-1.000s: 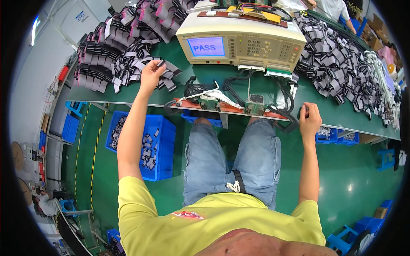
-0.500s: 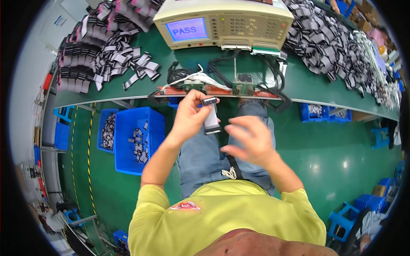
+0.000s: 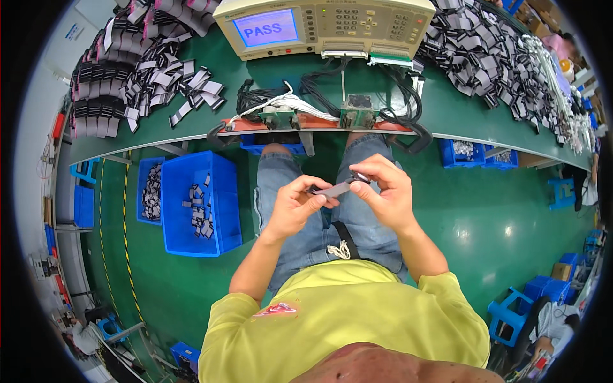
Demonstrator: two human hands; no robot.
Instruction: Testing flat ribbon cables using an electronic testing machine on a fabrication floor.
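A short grey ribbon cable (image 3: 334, 189) with black end connectors is stretched between my hands, above my lap. My left hand (image 3: 295, 205) pinches one end connector between thumb and fingers. At the other end, my right hand (image 3: 385, 195) grips the second connector, slightly higher than the left. Beyond my knees, at the table's front edge, two small green circuit boards (image 3: 279, 119) sit on a red strip with black and white wires. Behind them a beige tester (image 3: 325, 29) stands with its screen lit.
Heaped ribbon cables (image 3: 479, 57) lie at the table's right, and another pile (image 3: 169, 83) at its left. A blue bin (image 3: 223, 210) with several cables stands on the floor to my left. Black clamps (image 3: 418, 139) jut from the table edge.
My left hand has drawn the ribbon cable back from the table edge toward my lap. My right hand, open before, has closed on the cable's other end. The view has shifted slightly.
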